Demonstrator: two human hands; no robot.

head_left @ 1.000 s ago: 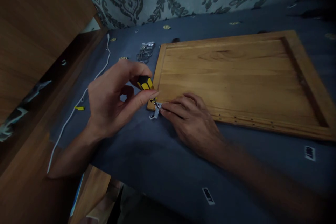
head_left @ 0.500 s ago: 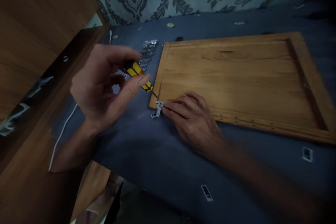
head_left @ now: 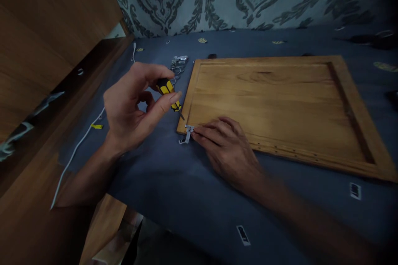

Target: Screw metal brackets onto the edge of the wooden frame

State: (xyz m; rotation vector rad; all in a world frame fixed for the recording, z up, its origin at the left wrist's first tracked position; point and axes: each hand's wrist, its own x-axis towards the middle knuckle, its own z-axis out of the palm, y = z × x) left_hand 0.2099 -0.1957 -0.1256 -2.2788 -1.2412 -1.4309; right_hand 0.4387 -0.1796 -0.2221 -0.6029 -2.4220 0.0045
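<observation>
Yellow-black screwdriver (head_left: 167,87) pinched in left hand (head_left: 133,112); likely light, stiff. Right hand (head_left: 228,151) touches metal bracket (head_left: 189,129), pinch unclear, at near-left corner of wooden panel (head_left: 264,103). Bracket probably rigid, slick: hold its edges.

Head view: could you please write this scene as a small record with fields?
left hand: holds yellow-and-black screwdriver
screwdriver tip: appears just off the metal bracket
right hand: rests on wooden panel, fingers at the bracket
bracket place: near-left corner of panel
panel: flat on blue fabric
beyond left hand: metal parts
</observation>
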